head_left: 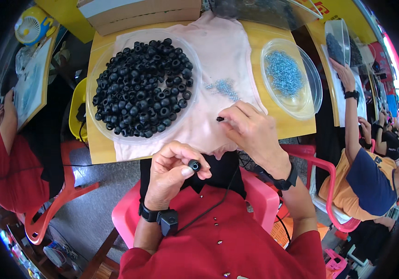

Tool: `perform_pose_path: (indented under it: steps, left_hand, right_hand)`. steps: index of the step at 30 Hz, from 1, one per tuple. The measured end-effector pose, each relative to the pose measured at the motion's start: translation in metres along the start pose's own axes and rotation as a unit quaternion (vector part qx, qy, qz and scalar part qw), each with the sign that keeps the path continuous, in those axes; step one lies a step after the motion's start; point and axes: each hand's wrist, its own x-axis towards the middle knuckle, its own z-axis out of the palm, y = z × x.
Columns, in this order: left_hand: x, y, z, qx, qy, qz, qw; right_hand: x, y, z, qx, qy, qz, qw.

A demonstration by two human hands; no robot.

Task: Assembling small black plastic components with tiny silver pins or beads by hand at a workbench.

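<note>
two hands pinch, each on its own piece. the left hand (174, 168) holds a black bead (193, 164) just off the table's (98, 145) near edge, hole facing up, long axis unclear. the right hand (250, 126) grips a small dark piece (220, 119) over the pink cloth (204, 132), farther in and to the bead's right, nearer the loose pale-blue bits (223, 88).

Up at the top right, bold red characters (321, 7) are displayed on a yellow panel (341, 13). Farther right, small pale lettering (395, 149) is carried by a black shirt (391, 142), too tiny to be made out; dark print (377, 160) is borne by an orange-and-navy shirt (348, 181).
</note>
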Motion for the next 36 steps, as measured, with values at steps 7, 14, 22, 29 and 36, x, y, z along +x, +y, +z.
perform_pose_path:
  steps: [7,14,22,29,36]
  left_hand:
    - [-0.002,-0.006,0.001,0.004,0.014,0.006,1.000]
    - [0.005,-0.011,0.006,0.019,0.046,-0.005,0.999]
    - [0.027,-0.023,0.027,0.114,0.058,0.021,0.991]
    - [0.028,-0.030,0.022,0.174,0.075,0.047,0.981]
    - [0.029,-0.031,0.022,0.144,0.039,0.027,0.989]
  right_hand:
    - [-0.011,-0.006,-0.001,0.136,-0.014,0.145,0.980]
    - [-0.006,-0.003,0.004,0.209,-0.002,0.146,0.967]
    - [-0.014,-0.020,-0.039,0.432,-0.040,0.254,0.865]
    - [-0.017,-0.012,-0.041,0.562,-0.079,0.276,0.776]
    - [-0.026,-0.008,-0.032,0.587,-0.041,0.240,0.772]
